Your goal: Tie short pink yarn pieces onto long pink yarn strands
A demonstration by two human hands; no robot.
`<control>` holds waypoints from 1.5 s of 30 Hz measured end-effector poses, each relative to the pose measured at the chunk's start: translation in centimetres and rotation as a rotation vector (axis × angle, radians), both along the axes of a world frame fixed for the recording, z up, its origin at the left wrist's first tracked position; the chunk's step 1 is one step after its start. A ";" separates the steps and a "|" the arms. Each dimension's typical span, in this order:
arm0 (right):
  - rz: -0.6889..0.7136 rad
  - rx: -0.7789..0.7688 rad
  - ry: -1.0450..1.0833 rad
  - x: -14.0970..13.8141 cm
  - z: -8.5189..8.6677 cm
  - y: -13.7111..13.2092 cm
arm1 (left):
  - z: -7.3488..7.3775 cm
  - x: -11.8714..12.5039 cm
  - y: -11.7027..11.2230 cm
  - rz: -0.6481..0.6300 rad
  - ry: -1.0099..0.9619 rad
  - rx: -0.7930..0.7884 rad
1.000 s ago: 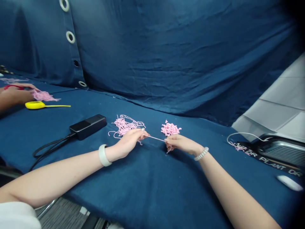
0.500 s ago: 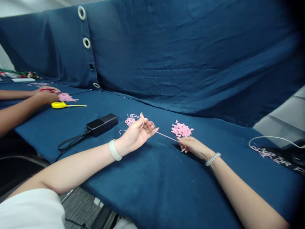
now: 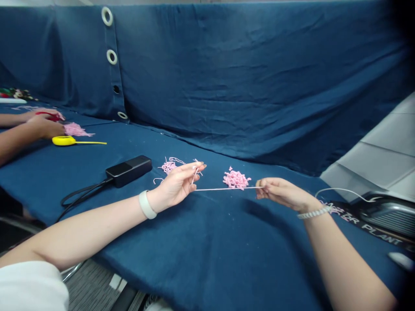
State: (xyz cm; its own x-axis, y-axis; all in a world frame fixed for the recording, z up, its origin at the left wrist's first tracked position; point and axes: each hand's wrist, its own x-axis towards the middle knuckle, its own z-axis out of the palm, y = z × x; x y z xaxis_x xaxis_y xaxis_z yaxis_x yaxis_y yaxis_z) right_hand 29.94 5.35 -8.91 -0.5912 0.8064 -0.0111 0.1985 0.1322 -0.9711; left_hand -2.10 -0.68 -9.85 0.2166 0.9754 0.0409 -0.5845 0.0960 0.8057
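A strand of pink yarn [image 3: 223,189] is stretched nearly level between my two hands, above the blue cloth. My left hand [image 3: 178,181] grips one end, with the yarn looped up across its fingers toward the pinched thumb and forefinger. At the other end, my right hand [image 3: 275,190] pinches the strand between thumb and fingers. Just behind the strand lies a heap of short pink yarn pieces [image 3: 236,178]. A loose tangle of pink yarn [image 3: 169,166] rests behind my left hand, which partly covers it.
A black power bank [image 3: 129,171] with a cable lies left of my left hand. Farther left, a co-worker's hands [image 3: 45,125] hold red-handled scissors [image 3: 48,115] and a pink yarn bundle [image 3: 77,129], near a yellow tape measure [image 3: 64,141]. A black lettered strap [image 3: 366,224] lies at right.
My right hand has moved right and up, away from my left, pulling the strand longer and level. My left fingers have closed more around the yarn. The view has shifted a little.
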 end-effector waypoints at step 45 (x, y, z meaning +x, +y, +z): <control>-0.347 0.028 0.574 -9.6 4.0 -5.1 | -0.3 0.9 -1.6 -0.080 0.202 0.045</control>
